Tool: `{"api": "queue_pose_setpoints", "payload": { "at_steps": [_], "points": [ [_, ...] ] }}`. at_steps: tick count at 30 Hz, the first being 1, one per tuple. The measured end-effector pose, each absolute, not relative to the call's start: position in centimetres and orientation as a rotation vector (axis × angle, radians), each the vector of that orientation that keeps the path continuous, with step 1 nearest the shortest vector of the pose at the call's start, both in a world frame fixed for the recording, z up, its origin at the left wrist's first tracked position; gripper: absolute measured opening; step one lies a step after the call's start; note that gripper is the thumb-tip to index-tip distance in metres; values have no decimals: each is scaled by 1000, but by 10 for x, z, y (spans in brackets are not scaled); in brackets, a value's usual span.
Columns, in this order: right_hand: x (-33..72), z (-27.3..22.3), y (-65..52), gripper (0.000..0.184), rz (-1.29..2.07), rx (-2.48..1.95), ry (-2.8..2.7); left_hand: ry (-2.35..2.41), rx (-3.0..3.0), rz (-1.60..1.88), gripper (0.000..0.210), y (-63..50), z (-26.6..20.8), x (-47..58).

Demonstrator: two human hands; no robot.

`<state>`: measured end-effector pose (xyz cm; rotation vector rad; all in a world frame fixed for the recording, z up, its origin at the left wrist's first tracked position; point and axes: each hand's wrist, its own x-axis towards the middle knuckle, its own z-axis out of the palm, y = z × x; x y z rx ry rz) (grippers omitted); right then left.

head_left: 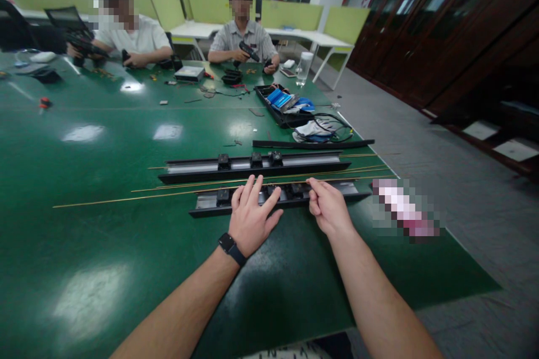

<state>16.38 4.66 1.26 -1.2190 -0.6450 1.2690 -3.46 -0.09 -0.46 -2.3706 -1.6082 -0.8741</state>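
Toward the right edge of the worktop [138, 258], the right hand [330, 206] is pinching a thin brassy rod [126, 200] shut-fingered over the near black rail [295, 202], the left hand [251, 219] is lying open there, seemingly gripping nothing, so I'm guessing they're lining it up and the next move's calling for steady guiding.

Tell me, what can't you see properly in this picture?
In the head view:
- Near black channel: partly covered by the left hand.
- Pinkish item: blurred by mosaic squares.
- Right hand: pinch too small to tell one gold rod from several.
- Dark wooden cabinet: cut off by the top and right edges.
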Motion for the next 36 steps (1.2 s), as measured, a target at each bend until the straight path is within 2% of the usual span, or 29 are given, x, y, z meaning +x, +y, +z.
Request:
{"api": "queue_pose_setpoints", "payload": {
  "at_steps": [11,36],
  "points": [
    [164,13,47,29,1253,-1217,-621,-1595,-2370,-891,47,-1,-4,-35],
    [164,13,46,34,1266,-1225,-644,-1606,-2376,-894,47,-1,-4,-35]
  ]
}}
